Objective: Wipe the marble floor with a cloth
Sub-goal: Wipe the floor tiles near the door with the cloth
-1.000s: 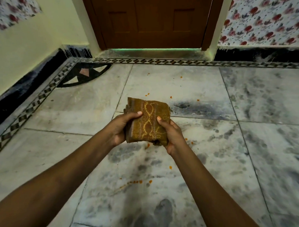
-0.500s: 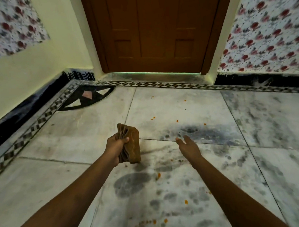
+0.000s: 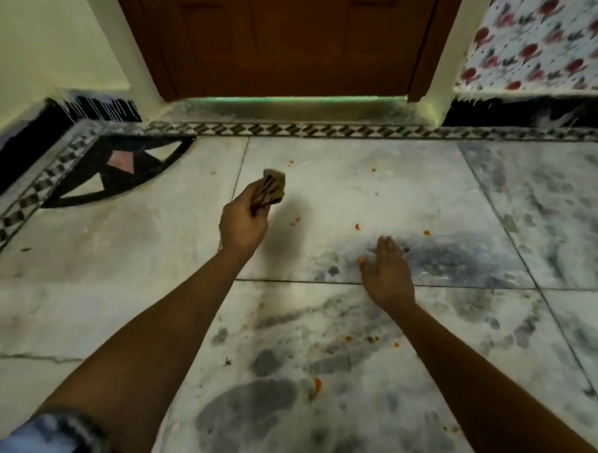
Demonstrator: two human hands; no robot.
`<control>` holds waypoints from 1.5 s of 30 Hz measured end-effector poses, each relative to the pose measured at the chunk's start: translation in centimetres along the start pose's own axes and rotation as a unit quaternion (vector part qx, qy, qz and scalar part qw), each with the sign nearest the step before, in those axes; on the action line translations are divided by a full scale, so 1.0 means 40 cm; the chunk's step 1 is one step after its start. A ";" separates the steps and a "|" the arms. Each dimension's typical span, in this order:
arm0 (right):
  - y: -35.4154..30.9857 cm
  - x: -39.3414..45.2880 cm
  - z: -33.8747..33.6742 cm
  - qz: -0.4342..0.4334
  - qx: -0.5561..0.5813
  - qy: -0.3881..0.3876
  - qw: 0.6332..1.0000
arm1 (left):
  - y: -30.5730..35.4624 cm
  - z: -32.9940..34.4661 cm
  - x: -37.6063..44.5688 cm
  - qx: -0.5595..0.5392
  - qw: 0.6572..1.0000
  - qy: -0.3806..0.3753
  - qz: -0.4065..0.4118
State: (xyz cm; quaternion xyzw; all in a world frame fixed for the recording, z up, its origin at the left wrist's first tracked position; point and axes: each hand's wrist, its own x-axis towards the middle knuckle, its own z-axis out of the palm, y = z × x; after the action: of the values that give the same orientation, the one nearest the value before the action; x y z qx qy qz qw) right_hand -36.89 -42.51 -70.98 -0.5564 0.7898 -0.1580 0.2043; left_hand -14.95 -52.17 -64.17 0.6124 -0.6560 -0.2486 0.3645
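Left hand (image 3: 243, 225) clenched in a grip on the folded brown cloth (image 3: 271, 190) above the marble floor (image 3: 375, 195); right hand (image 3: 388, 273) released, fingers extended, holding nothing.

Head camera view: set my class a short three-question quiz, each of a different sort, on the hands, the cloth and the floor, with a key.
1. True or false: the right hand grips the folded brown cloth.
2. What lies scattered on the marble floor? A) orange specks B) broken glass C) dry leaves
3. Fill in: the right hand is open, fingers pointing toward the wooden ____.

Key:
1. False; the left hand holds it, above the floor.
2. A
3. door
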 end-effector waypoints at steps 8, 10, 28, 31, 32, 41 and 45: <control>0.093 0.190 0.076 -0.008 -0.105 0.021 0.994 | -0.123 0.198 0.018 0.155 0.966 -0.204 0.029; 0.105 0.213 0.088 -0.025 -0.134 0.041 0.990 | -0.132 0.224 0.057 0.204 0.967 -0.144 0.053; 0.098 0.212 0.087 -0.027 -0.139 0.044 0.989 | -0.220 0.171 0.079 0.382 0.863 -0.280 0.178; 0.102 0.211 0.086 -0.026 -0.140 0.050 0.989 | -0.197 0.229 0.208 0.386 0.881 -0.253 0.101; 0.103 0.210 0.087 -0.027 -0.139 0.050 0.989 | -0.179 0.258 0.242 0.383 0.886 -0.251 0.071; 0.106 0.212 0.087 -0.031 -0.145 0.063 0.987 | -0.209 0.176 0.072 0.379 0.868 -0.271 0.173; 0.107 0.210 0.090 -0.030 -0.143 0.069 0.987 | -0.195 0.244 0.241 0.371 0.897 -0.235 0.054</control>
State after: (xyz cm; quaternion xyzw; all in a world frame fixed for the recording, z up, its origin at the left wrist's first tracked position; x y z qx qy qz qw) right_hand -41.10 -49.09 -77.37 -0.5910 0.7994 -0.0878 0.0625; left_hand -17.60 -63.82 -74.47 0.5907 -0.7991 -0.1040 -0.0408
